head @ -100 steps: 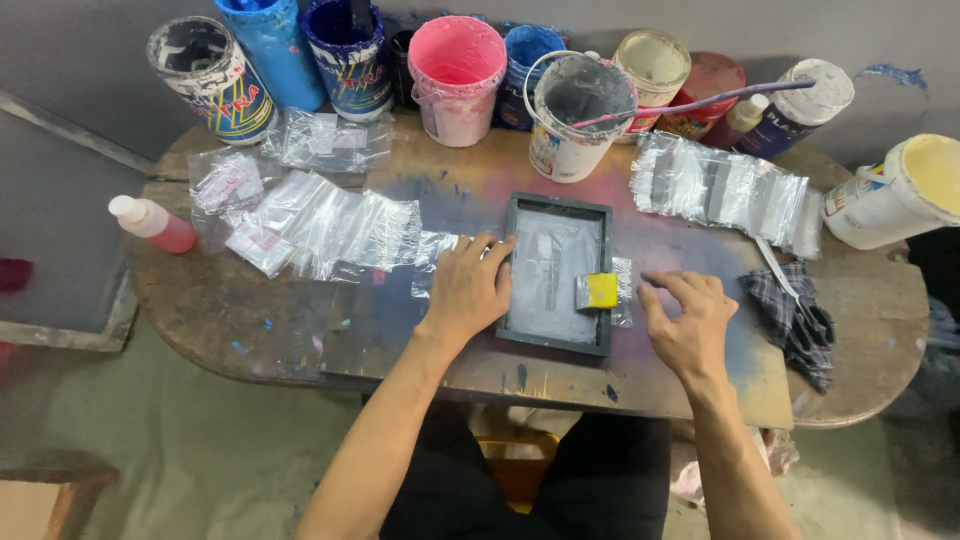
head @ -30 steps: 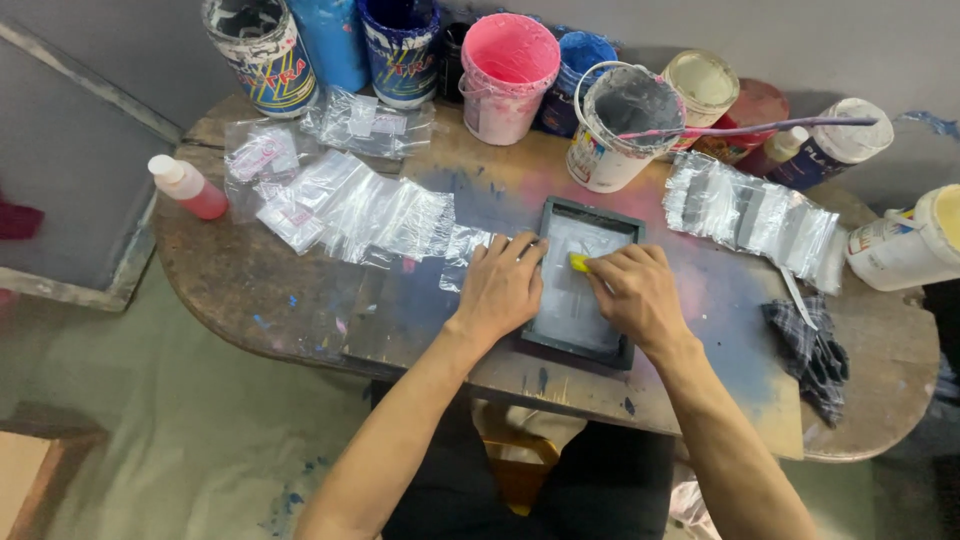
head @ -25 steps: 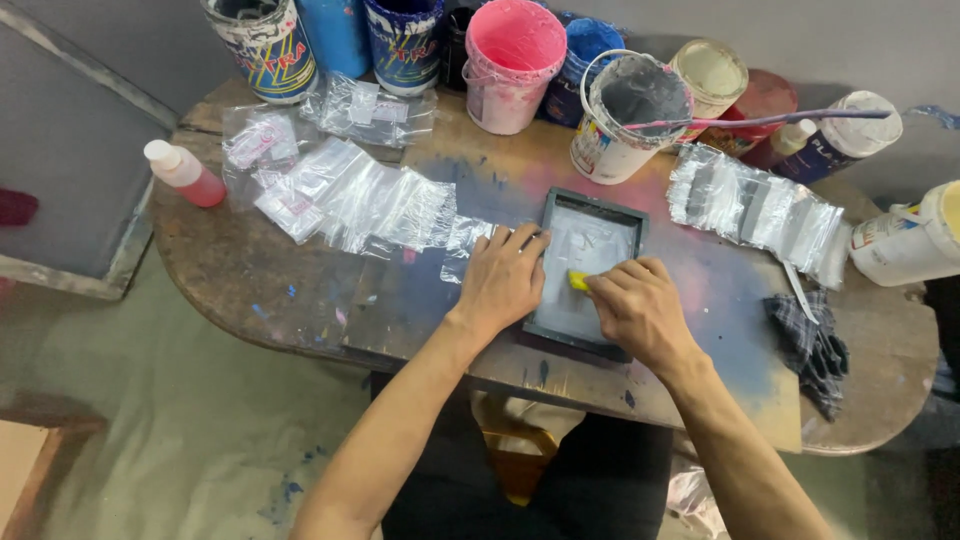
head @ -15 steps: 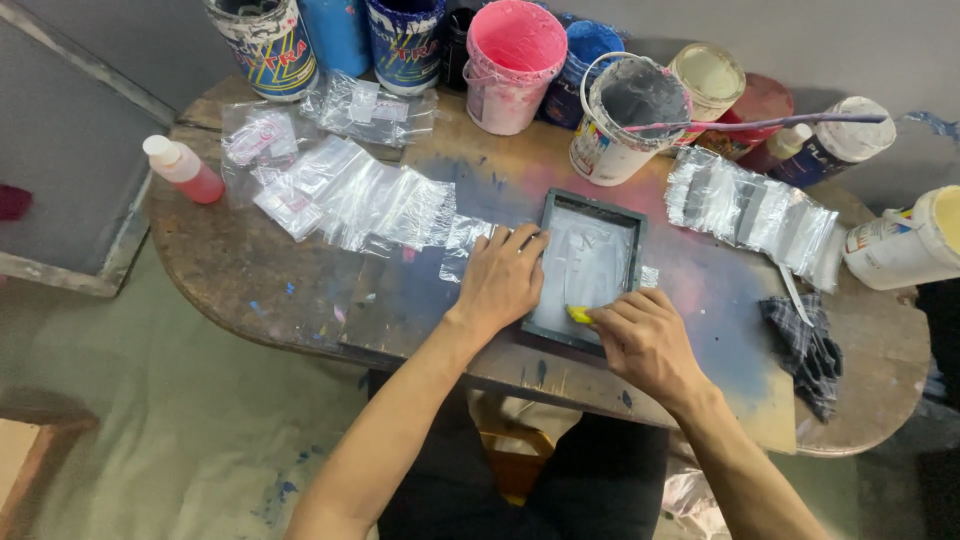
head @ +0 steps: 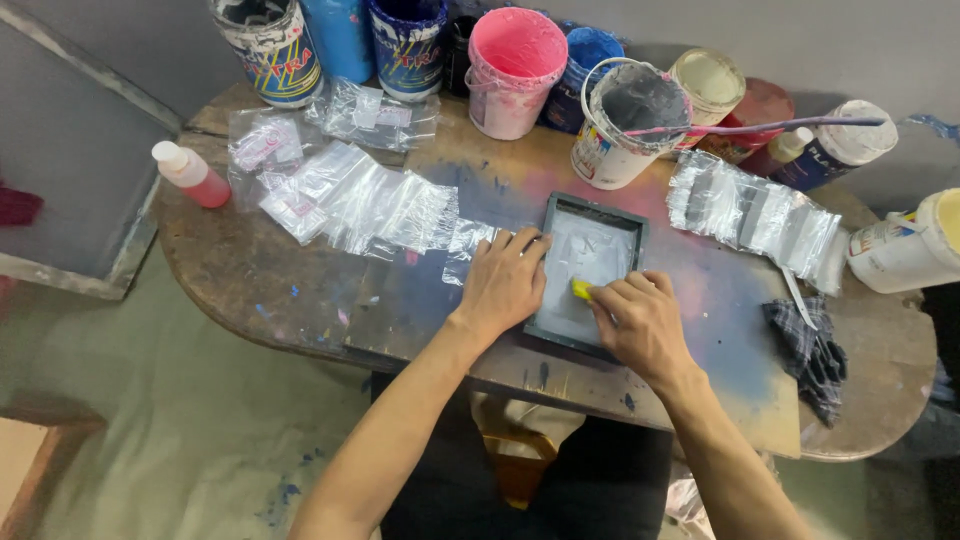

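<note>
A small dark-framed printing screen (head: 596, 215) lies on the paint-stained wooden table (head: 300, 290). My left hand (head: 505, 280) rests flat on the screen's left edge and holds it down. My right hand (head: 642, 325) grips a small yellow scraper (head: 581, 290) pressed against the grey mesh near the screen's lower right. Clear plastic bags (head: 380, 205) lie spread just left of the screen, and one bag pokes out under my left hand.
Several paint buckets (head: 510, 60) line the table's back edge; a white one (head: 620, 125) carries a long stirring stick. More plastic bags (head: 750, 215) lie to the right, next to a dark checked rag (head: 812, 350). A pink squeeze bottle (head: 192, 175) stands at left.
My right hand picked up the yellow scraper beside the screen, dragged it down the mesh toward me, and has now moved back up a little. My left hand stayed on the frame.
</note>
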